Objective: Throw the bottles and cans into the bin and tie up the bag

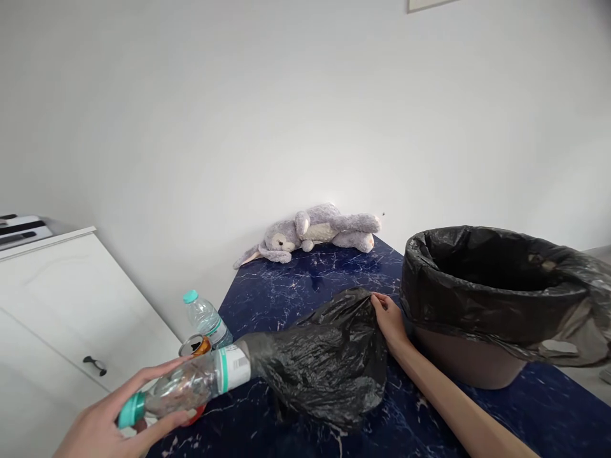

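Note:
My left hand [114, 413] grips a clear plastic bottle [184, 385] with a teal cap and a white label. The bottle lies nearly level, and its base end is inside the mouth of a black plastic bag [329, 356]. At the bag's right side, my right hand [389, 318] pinches its upper edge between thumb and fingers. Just behind the held bottle stand a second teal-capped bottle [205, 318] and an open-topped orange can [195, 345]. Something red shows beneath the held bottle, mostly hidden.
A bin [468, 356] lined with a black bag stands on the right of the dark blue marbled table [305, 277]. A grey plush rabbit [315, 230] lies at the far end by the wall. To the left is a white cabinet [71, 305] with a black handle.

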The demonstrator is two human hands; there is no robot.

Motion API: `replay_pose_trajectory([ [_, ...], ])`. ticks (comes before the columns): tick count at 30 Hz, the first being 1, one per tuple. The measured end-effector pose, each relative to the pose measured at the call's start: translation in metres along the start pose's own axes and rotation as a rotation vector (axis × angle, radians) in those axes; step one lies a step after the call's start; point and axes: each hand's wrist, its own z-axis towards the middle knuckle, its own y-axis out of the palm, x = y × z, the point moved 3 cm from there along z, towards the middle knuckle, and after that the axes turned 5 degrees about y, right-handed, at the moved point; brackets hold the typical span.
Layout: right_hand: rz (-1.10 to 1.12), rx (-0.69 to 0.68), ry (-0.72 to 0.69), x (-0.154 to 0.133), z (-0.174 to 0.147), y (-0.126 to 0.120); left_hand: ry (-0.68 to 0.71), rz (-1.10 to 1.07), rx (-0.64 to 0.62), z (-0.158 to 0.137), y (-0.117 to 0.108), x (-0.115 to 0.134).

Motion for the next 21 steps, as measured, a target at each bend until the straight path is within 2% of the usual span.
replay_pose_trajectory([
  [3, 0.078, -0.007, 0.085, 0.003, 0.001, -0.002, -0.055, 0.012, -0.062, 0.01, -0.016, -0.002],
  [6, 0.138, -0.015, 0.136, 0.004, 0.001, -0.003, -0.04, 0.091, -0.086, 0.027, -0.02, 0.019],
  [10, 0.181, -0.016, 0.172, 0.004, 0.0, -0.003, 0.07, 0.189, -0.167, 0.062, -0.007, 0.059],
  [13, 0.196, -0.019, 0.187, 0.003, -0.001, -0.002, 0.145, 0.152, -0.132, 0.095, 0.007, 0.079],
  [16, 0.199, -0.021, 0.202, 0.003, -0.002, -0.003, 0.16, 0.026, -0.097, 0.122, 0.021, 0.086],
  [21, 0.194, -0.02, 0.218, -0.001, -0.003, -0.002, 0.138, -0.129, -0.161, 0.14, 0.036, 0.086],
])
